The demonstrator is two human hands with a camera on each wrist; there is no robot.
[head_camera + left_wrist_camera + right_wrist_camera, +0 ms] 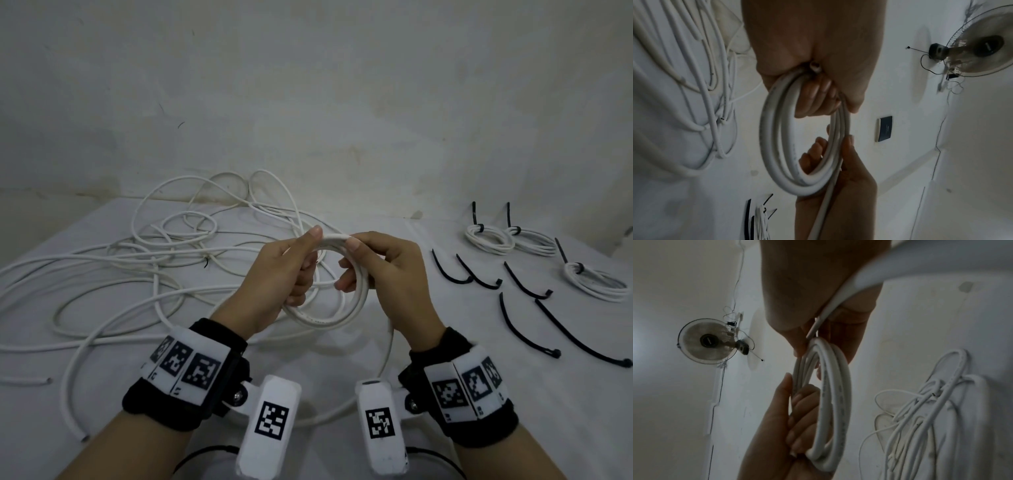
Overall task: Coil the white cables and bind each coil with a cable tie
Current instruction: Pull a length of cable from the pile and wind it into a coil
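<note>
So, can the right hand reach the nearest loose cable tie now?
Probably not yet: the right hand grips the coil together with the left hand. The cable tie lies unobstructed.

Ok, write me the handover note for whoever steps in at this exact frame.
Left hand and right hand: both grip the half-wound coil above the table; its free tail hangs toward the person.
Done: three tied coils at far right.
Ready: five loose black cable ties on the right.
Left: finish winding, tie this coil, then work through the loose cable pile on the left.
</note>
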